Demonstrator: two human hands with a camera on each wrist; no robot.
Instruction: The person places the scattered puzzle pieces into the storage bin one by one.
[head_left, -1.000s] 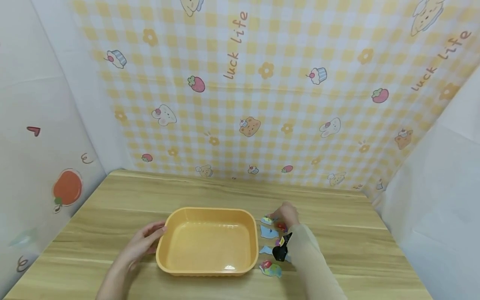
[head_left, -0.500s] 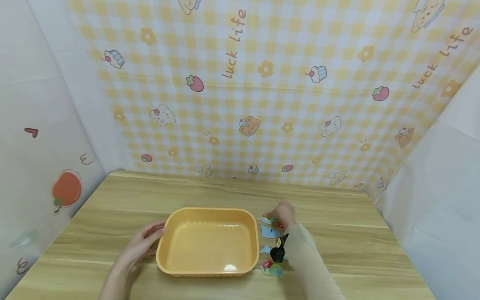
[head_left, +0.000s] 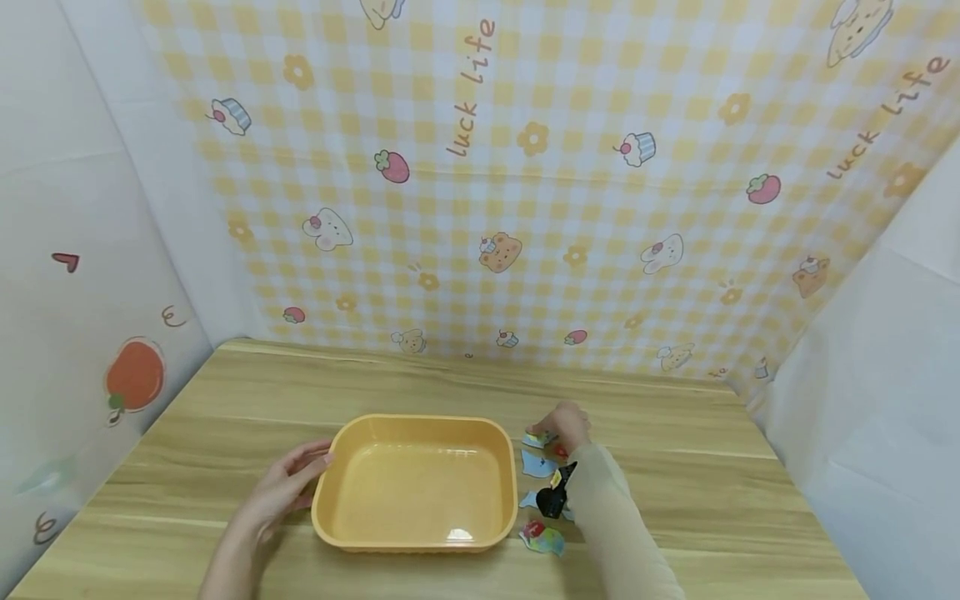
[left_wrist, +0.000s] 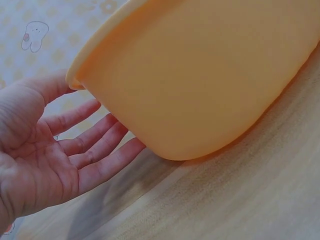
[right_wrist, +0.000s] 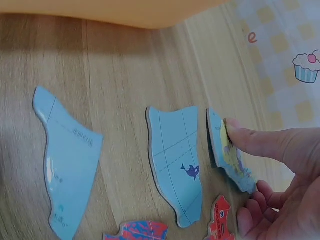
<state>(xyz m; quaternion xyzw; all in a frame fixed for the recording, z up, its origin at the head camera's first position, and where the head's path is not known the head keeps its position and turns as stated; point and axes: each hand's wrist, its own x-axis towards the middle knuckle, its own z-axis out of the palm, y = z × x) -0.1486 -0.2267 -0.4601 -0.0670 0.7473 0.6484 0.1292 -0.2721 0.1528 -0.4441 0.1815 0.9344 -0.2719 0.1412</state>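
My right hand (head_left: 567,425) pinches a map-like puzzle piece (right_wrist: 231,152), blue with a yellow patch, between thumb and fingers; in the right wrist view one edge of it stands tilted off the table. Beside it lie a blue puzzle piece with a small whale (right_wrist: 175,160) and a longer pale blue piece (right_wrist: 72,170). A red piece (right_wrist: 220,220) sits just below the fingers. At the yellow plastic tray (head_left: 420,492), my left hand (head_left: 283,485) has its thumb at the rim and its fairly straight fingers against the outer wall.
A multicoloured piece (head_left: 543,540) lies nearest me, right of the tray. A red and blue piece (right_wrist: 142,230) shows at the lower edge of the right wrist view. The right sleeve (head_left: 618,533) covers part of the pieces. A checked cloth (head_left: 450,292) hangs behind the wooden table.
The right hand and forearm have shifted slightly left, with the thumb closer over the far piece. The left hand and the tray have stayed in place.
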